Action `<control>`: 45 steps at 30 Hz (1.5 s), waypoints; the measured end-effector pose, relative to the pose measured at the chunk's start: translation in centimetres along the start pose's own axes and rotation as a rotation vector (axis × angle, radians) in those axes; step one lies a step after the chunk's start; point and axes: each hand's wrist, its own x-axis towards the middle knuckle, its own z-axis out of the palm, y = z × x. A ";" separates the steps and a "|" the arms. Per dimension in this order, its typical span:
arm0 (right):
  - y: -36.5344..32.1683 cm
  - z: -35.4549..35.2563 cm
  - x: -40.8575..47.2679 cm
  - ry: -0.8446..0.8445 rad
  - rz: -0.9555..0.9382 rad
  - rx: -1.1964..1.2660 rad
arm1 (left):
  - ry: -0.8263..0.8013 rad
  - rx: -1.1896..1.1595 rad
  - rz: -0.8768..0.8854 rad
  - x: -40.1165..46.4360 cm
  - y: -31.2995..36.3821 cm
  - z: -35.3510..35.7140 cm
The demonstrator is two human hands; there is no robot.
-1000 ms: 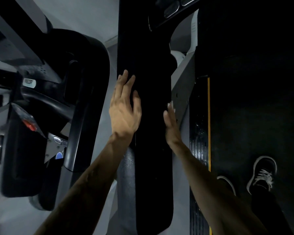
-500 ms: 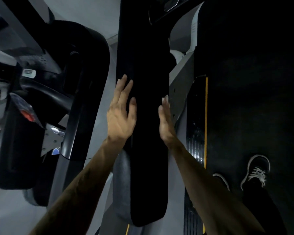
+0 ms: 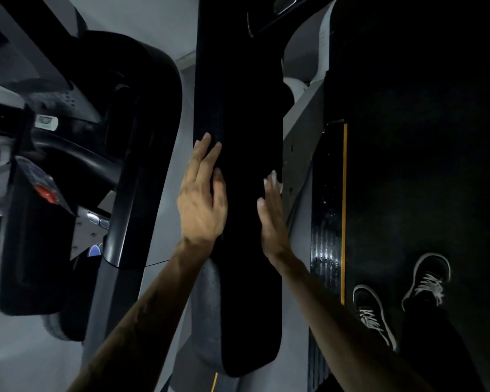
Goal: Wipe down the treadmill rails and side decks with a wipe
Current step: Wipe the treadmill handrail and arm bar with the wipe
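Note:
A wide black treadmill rail (image 3: 238, 108) runs down the middle of the view, ending in a rounded tip near the bottom. My left hand (image 3: 201, 193) lies flat against the rail's left edge, fingers straight and apart, holding nothing. My right hand (image 3: 270, 216) presses against the rail's right edge, palm turned away from me. A scrap of white wipe (image 3: 273, 181) shows at its fingertips, most of it hidden under the palm. The ribbed black side deck (image 3: 326, 244) with a yellow stripe lies below to the right.
The dark running belt (image 3: 422, 165) fills the right side, with my two black sneakers (image 3: 402, 298) standing on it. A neighbouring machine (image 3: 96, 154) with black curved arms and a red tab stands on the left. Pale grey floor shows between the machines.
Both hands have slid slightly back down the rail toward me, and the view has shifted a little. The white wipe now peeks out at the right fingertips.

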 end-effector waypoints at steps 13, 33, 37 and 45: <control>0.5 0.6 -2.7 -0.006 -0.059 -0.030 | 0.021 0.015 0.005 0.2 -0.1 0.1; -1.6 0.6 -0.6 -0.023 -0.075 -0.132 | 0.062 0.052 0.047 0.3 -0.5 0.4; -0.2 -1.0 1.4 -0.007 -0.017 -0.105 | 0.066 0.056 0.040 0.4 -0.5 0.4; 0.0 0.9 -3.7 0.013 0.018 -0.026 | 0.062 0.049 0.051 0.4 -0.6 0.4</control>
